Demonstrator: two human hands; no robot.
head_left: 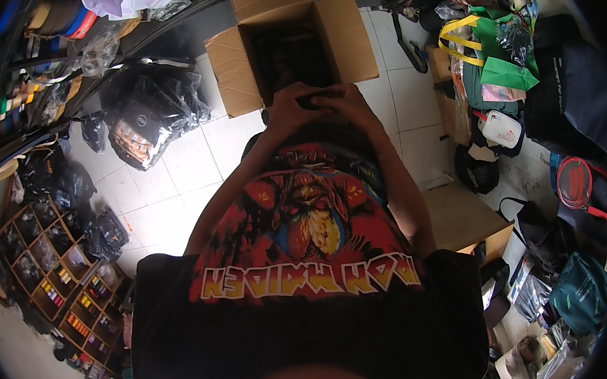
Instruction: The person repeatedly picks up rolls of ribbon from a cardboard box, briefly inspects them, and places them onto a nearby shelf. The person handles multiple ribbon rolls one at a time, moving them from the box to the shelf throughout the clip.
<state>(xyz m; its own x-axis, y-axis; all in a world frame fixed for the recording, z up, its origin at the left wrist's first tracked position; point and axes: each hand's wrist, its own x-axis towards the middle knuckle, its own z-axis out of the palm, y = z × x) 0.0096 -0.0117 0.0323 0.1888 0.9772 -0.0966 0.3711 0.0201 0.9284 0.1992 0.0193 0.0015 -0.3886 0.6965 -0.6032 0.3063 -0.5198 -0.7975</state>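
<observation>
Left hand [290,109] and right hand [345,105] are clasped together, fingers curled round a small dark item [316,104] too hidden to identify, held at chest height over the near edge of the open box [298,45]. Dark goods fill the box. Bagged stock [152,115] lies left on the tiles [175,171]. Risk: the two-handed grip loosens and the item drops into the box or onto the tiles.

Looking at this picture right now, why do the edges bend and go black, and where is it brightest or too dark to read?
Head view: the fisheye lens curves the shelves and blackens the corners. The white floor tiles glare brightest. The inside of the open cardboard box is too dark to read. The left hand and right hand meet on something small and dark, hidden in shadow.
</observation>
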